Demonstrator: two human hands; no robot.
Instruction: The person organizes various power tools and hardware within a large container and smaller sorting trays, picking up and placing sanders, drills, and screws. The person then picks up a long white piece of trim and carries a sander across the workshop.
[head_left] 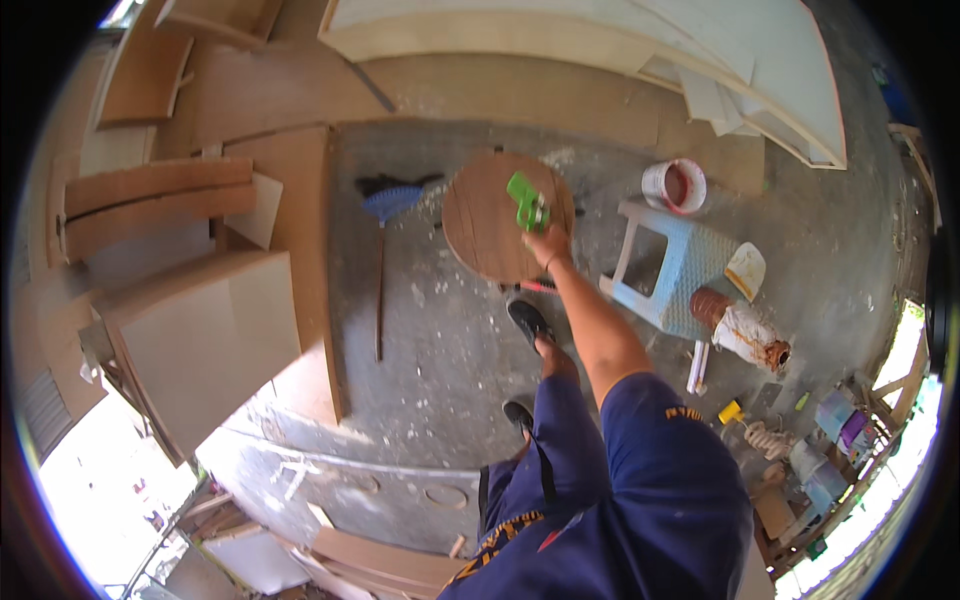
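My right arm reaches forward, and my right hand (546,246) is closed around the near end of a bright green hand-held tool (527,200). Blur and small size hide what kind of tool it is. It is over the round brown wooden top (480,225), which has visible grain and stands above the grey floor. From this view I cannot tell whether the tool touches the wood. Beside the near edge of the round top lies a red object (540,287), partly covered by my forearm. My left hand does not show.
A blue rake-like tool (392,203) with a long handle lies left. To the right are a white bucket (672,186), a light blue stool (672,278) on its side and a brown-and-white cylinder (745,335). Wooden panels (205,345) stand left; a long cabinet frame (590,45) lies beyond.
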